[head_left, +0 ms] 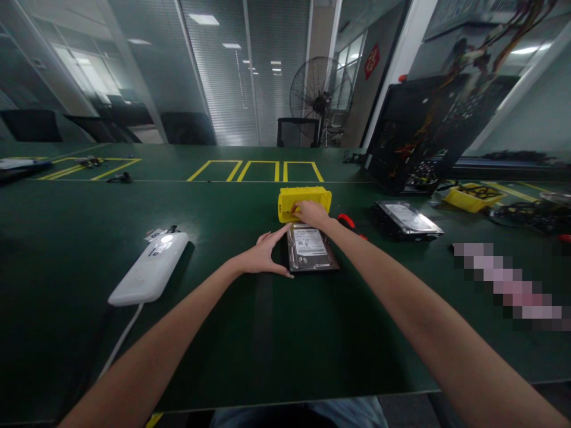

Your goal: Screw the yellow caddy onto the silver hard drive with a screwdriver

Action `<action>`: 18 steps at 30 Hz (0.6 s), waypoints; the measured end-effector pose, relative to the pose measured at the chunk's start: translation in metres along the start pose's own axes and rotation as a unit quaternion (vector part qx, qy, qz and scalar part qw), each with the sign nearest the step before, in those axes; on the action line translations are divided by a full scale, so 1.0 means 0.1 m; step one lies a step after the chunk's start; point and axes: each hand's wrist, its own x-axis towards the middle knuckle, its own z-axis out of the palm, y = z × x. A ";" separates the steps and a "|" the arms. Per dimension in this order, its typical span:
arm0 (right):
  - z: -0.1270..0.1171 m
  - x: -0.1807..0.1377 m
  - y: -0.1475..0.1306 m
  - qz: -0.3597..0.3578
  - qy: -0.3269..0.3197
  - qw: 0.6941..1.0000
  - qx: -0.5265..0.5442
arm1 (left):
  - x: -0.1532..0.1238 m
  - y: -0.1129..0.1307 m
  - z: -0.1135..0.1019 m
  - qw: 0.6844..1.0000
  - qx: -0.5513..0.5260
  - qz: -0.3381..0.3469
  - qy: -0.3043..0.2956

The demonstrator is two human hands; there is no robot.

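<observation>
A hard drive [311, 246] with a white label lies flat on the green table. My left hand [263, 254] is beside its left side, thumb and fingers spread apart, the fingertips close to the drive's edge. Just behind the drive is a small yellow bin [306, 193], its opening facing me. My right hand [309, 213] reaches into the bin with its fingers curled together; whatever they pinch is too small or hidden to make out. A red-handled tool [346, 221] lies right of the bin, partly covered by my right forearm.
Right of me are more hard drives [408, 219], a yellow bin [473, 198] with parts, dark cables [535, 214] and a black computer case [401, 137]. A white power bank [151, 270] with a cable lies left. Yellow tape outlines [259, 161] mark the table's far side.
</observation>
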 end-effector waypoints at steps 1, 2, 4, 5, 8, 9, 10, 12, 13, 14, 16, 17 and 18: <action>0.00 0.00 -0.01 0.000 0.003 1.000 0.001 | 0.00 0.00 0.00 1.000 -0.001 -0.002 -0.001; 0.00 -0.01 -0.01 0.000 0.007 1.000 0.002 | 0.00 0.00 0.00 1.000 -0.002 0.000 0.000; 0.00 -0.02 -0.02 0.004 0.015 1.000 0.003 | 0.00 -0.01 0.00 1.000 0.001 0.012 0.007; 0.00 -0.02 -0.02 0.007 0.020 1.000 0.004 | 0.00 -0.01 0.01 1.000 0.004 0.018 0.010; -0.01 -0.04 -0.03 0.010 0.032 0.999 0.006 | 0.00 -0.01 0.01 1.000 0.009 0.020 0.009; -0.02 -0.05 -0.04 0.008 0.037 0.999 0.008 | 0.01 -0.01 0.01 1.000 0.009 0.017 0.007; -0.03 -0.07 -0.05 0.006 0.042 0.999 0.009 | 0.01 0.00 0.00 1.000 0.007 0.015 0.006; -0.06 -0.13 -0.07 -0.005 0.055 0.998 0.017 | 0.01 0.01 -0.01 1.000 0.002 0.020 0.005; -0.07 -0.19 -0.08 -0.013 0.064 0.998 0.025 | 0.01 0.01 -0.02 1.000 -0.002 0.027 0.004; -0.08 -0.26 -0.08 -0.026 0.074 0.996 0.039 | 0.01 0.01 -0.03 0.999 -0.006 0.034 0.002; -0.11 -0.46 -0.06 -0.054 0.093 0.991 0.077 | 0.01 0.00 -0.04 0.999 -0.017 0.044 -0.005; -0.12 -0.58 -0.04 -0.061 0.095 0.989 0.095 | 0.01 -0.01 -0.05 0.999 -0.023 0.046 -0.008; -0.14 -0.72 0.00 -0.060 0.097 0.987 0.113 | 0.01 -0.01 -0.06 0.998 -0.028 0.047 -0.011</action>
